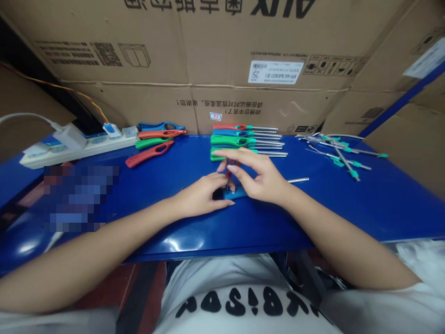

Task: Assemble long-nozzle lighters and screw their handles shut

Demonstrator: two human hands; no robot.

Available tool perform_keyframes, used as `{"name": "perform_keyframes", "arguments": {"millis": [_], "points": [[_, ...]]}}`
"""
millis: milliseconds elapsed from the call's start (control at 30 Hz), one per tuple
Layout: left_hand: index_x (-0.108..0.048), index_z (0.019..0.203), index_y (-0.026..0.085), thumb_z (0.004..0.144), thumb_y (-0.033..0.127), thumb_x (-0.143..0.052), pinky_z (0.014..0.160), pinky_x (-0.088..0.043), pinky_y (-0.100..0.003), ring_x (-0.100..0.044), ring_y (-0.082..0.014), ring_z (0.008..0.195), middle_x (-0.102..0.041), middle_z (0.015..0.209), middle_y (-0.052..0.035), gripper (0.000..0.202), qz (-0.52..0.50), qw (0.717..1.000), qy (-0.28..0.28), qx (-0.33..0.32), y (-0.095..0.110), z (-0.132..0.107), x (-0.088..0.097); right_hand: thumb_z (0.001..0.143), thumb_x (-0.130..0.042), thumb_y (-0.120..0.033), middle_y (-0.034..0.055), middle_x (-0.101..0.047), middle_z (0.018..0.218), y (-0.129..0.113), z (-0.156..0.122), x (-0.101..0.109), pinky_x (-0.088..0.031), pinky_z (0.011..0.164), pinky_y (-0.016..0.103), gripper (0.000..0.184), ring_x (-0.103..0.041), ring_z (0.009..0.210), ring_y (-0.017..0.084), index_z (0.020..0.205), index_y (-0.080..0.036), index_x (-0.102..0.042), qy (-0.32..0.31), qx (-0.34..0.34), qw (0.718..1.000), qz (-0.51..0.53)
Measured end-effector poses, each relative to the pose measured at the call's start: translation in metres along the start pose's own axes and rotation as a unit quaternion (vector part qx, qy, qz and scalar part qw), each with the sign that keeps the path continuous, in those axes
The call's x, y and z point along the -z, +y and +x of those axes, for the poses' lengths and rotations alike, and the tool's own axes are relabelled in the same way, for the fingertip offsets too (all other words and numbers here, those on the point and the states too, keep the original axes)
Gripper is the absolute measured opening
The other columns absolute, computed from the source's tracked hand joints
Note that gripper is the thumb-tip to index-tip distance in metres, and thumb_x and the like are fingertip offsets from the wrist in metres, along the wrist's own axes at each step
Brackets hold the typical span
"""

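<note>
My right hand (259, 176) is closed on a small screwdriver (228, 172) with a dark red handle. Its thin shaft points down at a blue long-nosed lighter (237, 193) that lies on the table. My left hand (208, 195) holds the lighter's body against the tabletop, fingers and thumb on either side of it. The lighter's metal tube (299, 180) sticks out to the right beyond my right hand. Most of the lighter's body is hidden under both hands, and I cannot see clearly what the screwdriver's tip touches.
Several lighters with metal tubes (229, 140) lie stacked behind my hands. Lighter handle shells (149, 154) lie at the back left beside a power strip (83, 150). Loose metal tubes with green parts (342, 157) lie at right. Cardboard (146, 102) walls the blue table (347, 208).
</note>
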State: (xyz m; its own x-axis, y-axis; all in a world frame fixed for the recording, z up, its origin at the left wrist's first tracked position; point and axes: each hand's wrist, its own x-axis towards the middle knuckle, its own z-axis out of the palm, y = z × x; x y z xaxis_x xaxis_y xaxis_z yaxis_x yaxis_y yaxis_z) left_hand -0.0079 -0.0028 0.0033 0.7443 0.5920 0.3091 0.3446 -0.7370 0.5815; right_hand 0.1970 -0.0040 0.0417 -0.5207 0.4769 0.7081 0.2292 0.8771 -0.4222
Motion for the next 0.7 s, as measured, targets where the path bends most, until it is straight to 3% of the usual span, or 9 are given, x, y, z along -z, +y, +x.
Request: {"name": "perform_keyframes", "arguments": {"millis": [200,500,600,700], "points": [[-0.063,0.097,0.019,0.086,0.03,-0.077,0.09,-0.054,-0.035,-0.066,-0.0217,0.095,-0.069,0.099,-0.0041,0.02,-0.002,1.0,0.003,0.011,-0.0009,0.0,-0.0008,0.096,-0.064,-0.021,0.004,-0.076,0.094,0.0,0.0033,0.0006,-0.052,0.083,0.035,0.014,-0.064,0.083,0.018,0.108,-0.02,-0.07,0.038,0.031,0.997,-0.053],[-0.062,0.097,0.018,0.086,0.028,-0.077,0.089,-0.053,-0.033,-0.066,-0.0204,0.093,-0.069,0.1,-0.0043,0.02,-0.002,1.0,0.01,0.004,-0.0009,0.0001,-0.0018,0.101,-0.059,-0.031,0.0074,-0.075,0.099,0.0013,0.0019,-0.0019,-0.052,0.085,0.038,0.02,-0.064,0.087,0.02,0.114,-0.018,-0.067,0.031,0.05,0.991,-0.117],[-0.063,0.099,0.018,0.087,0.027,-0.076,0.09,-0.053,-0.033,-0.066,-0.0199,0.094,-0.069,0.1,-0.0038,0.019,0.005,1.0,0.004,0.002,0.0001,0.0,-0.001,0.105,-0.047,-0.024,0.0094,-0.076,0.112,0.0004,0.0016,-0.0016,-0.052,0.093,0.04,0.027,-0.066,0.101,0.02,0.125,-0.019,-0.065,0.028,0.033,0.996,-0.08],[-0.064,0.099,0.018,0.087,0.028,-0.075,0.09,-0.053,-0.034,-0.065,-0.0206,0.095,-0.069,0.101,-0.004,0.019,0.005,1.0,0.0,0.011,0.0018,0.0003,0.0,0.106,-0.043,-0.021,0.0078,-0.077,0.105,-0.0021,0.0027,-0.0013,-0.053,0.093,0.039,0.03,-0.067,0.099,0.019,0.125,-0.02,-0.066,0.021,0.011,0.999,-0.024]]}}
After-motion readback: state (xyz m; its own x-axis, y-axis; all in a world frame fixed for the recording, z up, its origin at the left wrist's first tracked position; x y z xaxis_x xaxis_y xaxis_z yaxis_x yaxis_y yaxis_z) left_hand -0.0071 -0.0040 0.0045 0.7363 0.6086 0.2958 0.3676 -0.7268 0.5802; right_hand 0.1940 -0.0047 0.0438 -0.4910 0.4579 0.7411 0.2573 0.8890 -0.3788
